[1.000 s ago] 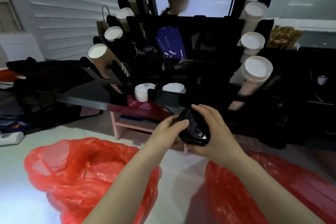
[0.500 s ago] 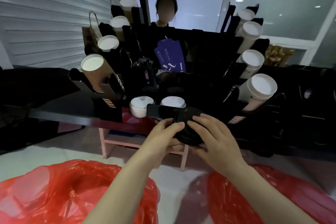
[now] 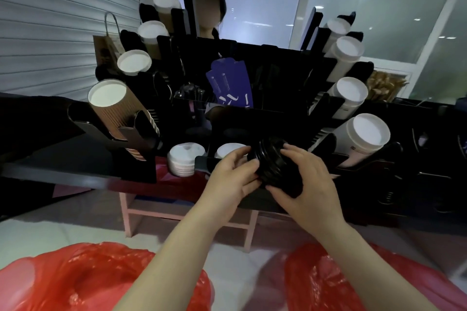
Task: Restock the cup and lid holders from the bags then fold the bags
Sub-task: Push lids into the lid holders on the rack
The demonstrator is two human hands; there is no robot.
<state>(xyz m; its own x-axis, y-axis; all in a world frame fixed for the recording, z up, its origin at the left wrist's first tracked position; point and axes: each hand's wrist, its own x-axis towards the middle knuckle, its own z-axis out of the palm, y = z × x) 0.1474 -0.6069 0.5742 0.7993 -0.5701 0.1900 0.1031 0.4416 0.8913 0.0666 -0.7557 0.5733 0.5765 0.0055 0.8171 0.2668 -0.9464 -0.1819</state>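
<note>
A stack of black lids (image 3: 276,168) is held between both hands at the front of the black cup and lid holder (image 3: 278,78). My left hand (image 3: 231,179) grips the stack's left side, and my right hand (image 3: 309,189) cups it from the right and below. White lids (image 3: 185,159) fill a slot to the left, with a second white lid stack (image 3: 231,150) partly hidden behind my left hand. Brown ribbed cups (image 3: 111,106) lie in the left racks, white cups (image 3: 364,136) in the right racks. Two red bags lie below: one at the left (image 3: 83,278), one at the right (image 3: 353,283).
A person sits behind the holder (image 3: 209,15). A brown paper bag (image 3: 106,50) stands at the back left by the roller shutter. A pink stool (image 3: 187,214) stands under the black counter (image 3: 63,159). Wooden stirrers (image 3: 384,86) are at the back right.
Both hands have carried the black lid stack up and forward to the holder's front slot. The view has tilted up, so the red bags sit lower in the frame.
</note>
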